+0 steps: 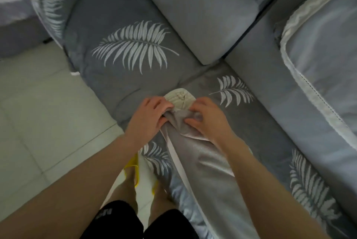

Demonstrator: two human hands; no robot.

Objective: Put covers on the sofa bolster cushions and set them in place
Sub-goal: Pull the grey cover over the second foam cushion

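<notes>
A long bolster cushion lies on the sofa seat, pointing away from me, mostly inside a shiny grey cover point(201, 163) with a pale trim. Its cream-white end point(179, 98) sticks out of the cover's far opening. My left hand point(150, 116) grips the bunched cover edge on the left side of that opening. My right hand point(207, 118) pinches the cover edge on the right side, fingers curled into the fabric. The near end of the bolster is hidden behind my arms and legs.
The grey corner sofa has seat cushions printed with white leaves point(135, 47). Plain grey back cushions point(195, 12) lean behind them. A covered cushion with white lace trim point(318, 61) rests at the right. Pale floor tiles point(38, 103) lie to the left, my yellow slippers point(135, 171) below.
</notes>
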